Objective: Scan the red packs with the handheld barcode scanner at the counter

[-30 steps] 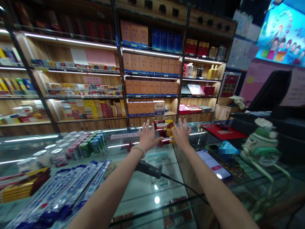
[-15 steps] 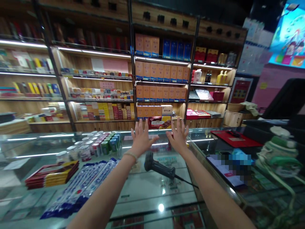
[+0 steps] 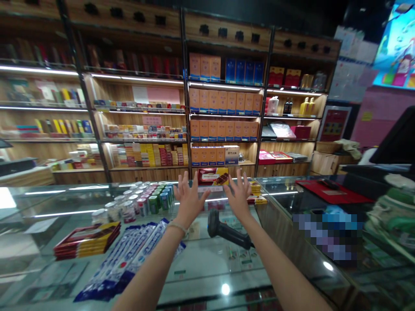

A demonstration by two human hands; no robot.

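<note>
Both my arms reach forward over a glass counter [image 3: 201, 263]. My left hand [image 3: 189, 199] is raised with fingers spread, a pale band on its wrist. My right hand [image 3: 238, 196] is raised beside it, fingers spread too. Neither holds anything. Between and just beyond them stands a red and yellow box [image 3: 213, 176] at the counter's far edge. A black barcode scanner [image 3: 227, 227] lies on the glass just under my right wrist, its cable running toward me.
On the counter's left lie blue-and-white packets [image 3: 129, 255], a stack of red-and-yellow bars [image 3: 87, 239] and several small round tins [image 3: 145, 202]. A red tray [image 3: 333, 193] and green bottle [image 3: 392, 216] sit right. Shelves of orange boxes [image 3: 223, 127] fill the back wall.
The view has tilted up and swung left. Both open hands have risen slightly and drawn closer to the red and yellow box; the scanner now shows under my right wrist.
</note>
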